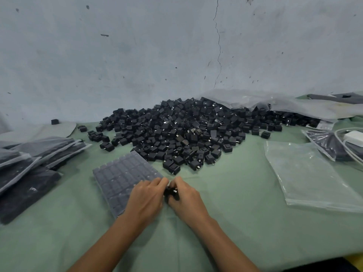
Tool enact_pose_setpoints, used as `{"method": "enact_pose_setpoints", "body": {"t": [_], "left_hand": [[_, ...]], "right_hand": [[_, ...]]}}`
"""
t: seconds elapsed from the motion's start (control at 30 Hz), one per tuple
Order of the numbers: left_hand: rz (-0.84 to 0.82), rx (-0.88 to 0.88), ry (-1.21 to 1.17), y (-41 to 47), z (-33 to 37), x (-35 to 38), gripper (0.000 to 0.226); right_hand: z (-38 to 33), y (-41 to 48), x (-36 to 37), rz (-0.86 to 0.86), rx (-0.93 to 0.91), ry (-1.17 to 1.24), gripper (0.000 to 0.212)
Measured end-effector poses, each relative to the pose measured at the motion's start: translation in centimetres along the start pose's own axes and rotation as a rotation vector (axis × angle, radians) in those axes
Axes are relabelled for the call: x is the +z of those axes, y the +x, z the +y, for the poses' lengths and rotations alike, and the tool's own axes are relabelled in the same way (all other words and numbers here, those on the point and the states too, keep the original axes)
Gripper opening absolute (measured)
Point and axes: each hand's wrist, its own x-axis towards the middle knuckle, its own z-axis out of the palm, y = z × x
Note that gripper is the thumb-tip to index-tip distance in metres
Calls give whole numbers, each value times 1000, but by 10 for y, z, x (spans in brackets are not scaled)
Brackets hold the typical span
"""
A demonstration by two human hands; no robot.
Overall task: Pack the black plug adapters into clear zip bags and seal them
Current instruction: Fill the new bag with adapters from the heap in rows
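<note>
Head: adapter (172, 193) pinched between left grip (147, 199), right grip (186, 201)

Adapter (172, 193) half-hidden behind fingers (179, 183)

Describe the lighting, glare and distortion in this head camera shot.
Head view: soft, even light with only faint shadows under the hands, left hand and right hand; mild glare on the empty clear zip bags; wide-angle bending curves the table edge and wall; the adapter pile looks slightly soft at the far end.

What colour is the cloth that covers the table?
Pale green cloth, plain, seen in the head view.
</note>
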Motion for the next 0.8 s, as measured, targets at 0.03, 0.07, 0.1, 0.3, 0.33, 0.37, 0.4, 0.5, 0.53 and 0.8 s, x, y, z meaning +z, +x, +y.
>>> {"method": "enact_pose_setpoints", "body": {"t": [0.03, 0.07, 0.1, 0.3, 0.33, 0.37, 0.4, 0.5, 0.53, 0.8], "left_hand": [[2, -1, -4, 0, 0, 0, 31], [2, -3, -10, -1, 1, 1, 31], [3, -6, -14, -1, 3, 1, 30], [19, -103, -95, 2, 6, 2, 26], [6, -130, -115, 2, 5, 3, 24], [-6, -157, -141, 2, 5, 5, 21], [-13, -188, -176, 2, 4, 8, 18], [-41, -243, -278, 2, 0, 12, 12], [-51, -245, -301, 1, -2, 13, 13], [9, -235, -310, -6, -1, 16, 16]], "right_hand": [[-1, 0, 0, 7, 20, 10, 30], [-1, 0, 0, 10, 36, 10, 31], [-1, 1, -1, 11, 41, 4, 32], [-4, 2, 0, 9, 24, -37, 31], [-3, 3, 0, 2, 26, -38, 31], [-3, 3, 0, -4, 31, -37, 30], [-3, 4, 0, -7, 39, -40, 29], [-6, 8, 3, 9, 52, -80, 26], [-8, 8, 4, 15, 55, -91, 25], [0, 10, 0, -20, 85, -12, 25]]}}
